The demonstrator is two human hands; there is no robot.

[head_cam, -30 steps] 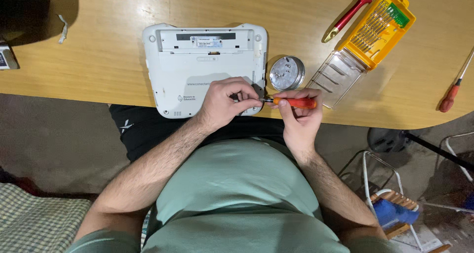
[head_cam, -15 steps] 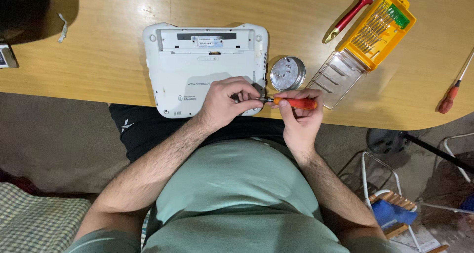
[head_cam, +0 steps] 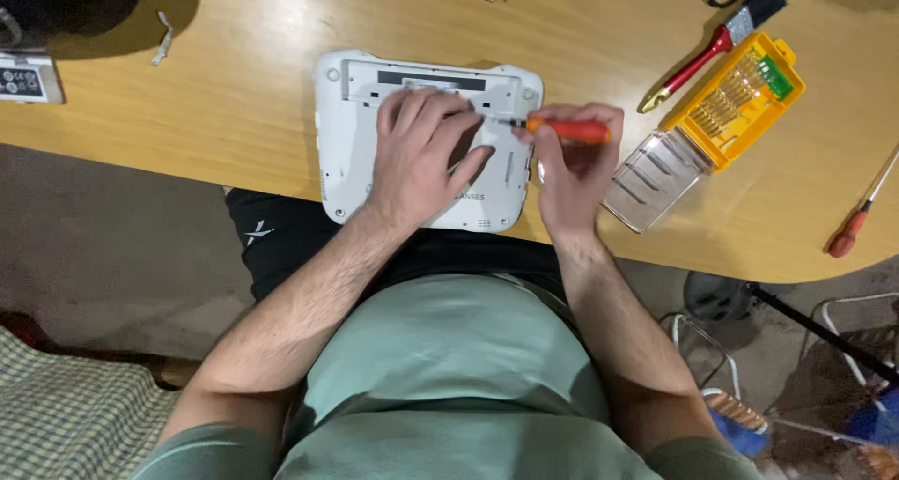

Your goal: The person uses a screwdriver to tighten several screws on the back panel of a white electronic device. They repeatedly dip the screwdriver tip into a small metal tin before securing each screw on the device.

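A white flat device (head_cam: 346, 152) lies face down on the wooden table (head_cam: 234, 96), its back cover toward me. My left hand (head_cam: 421, 157) rests flat on the middle of the device, fingers spread. My right hand (head_cam: 571, 166) grips a small orange-handled screwdriver (head_cam: 562, 129), held level with its dark tip pointing left at the device's upper right area. The round metal tin seen earlier is hidden behind my right hand.
A yellow bit case (head_cam: 740, 96) with a clear open lid (head_cam: 655, 180) lies to the right. A red-handled tool (head_cam: 688, 68) lies beside it, and another red screwdriver (head_cam: 857, 222) sits near the table's right edge. A small white box (head_cam: 28, 77) is at far left.
Both hands moved up from the device's lower right corner. My left hand now lies flat on the device's middle, and the screwdriver tip points at its upper right part.
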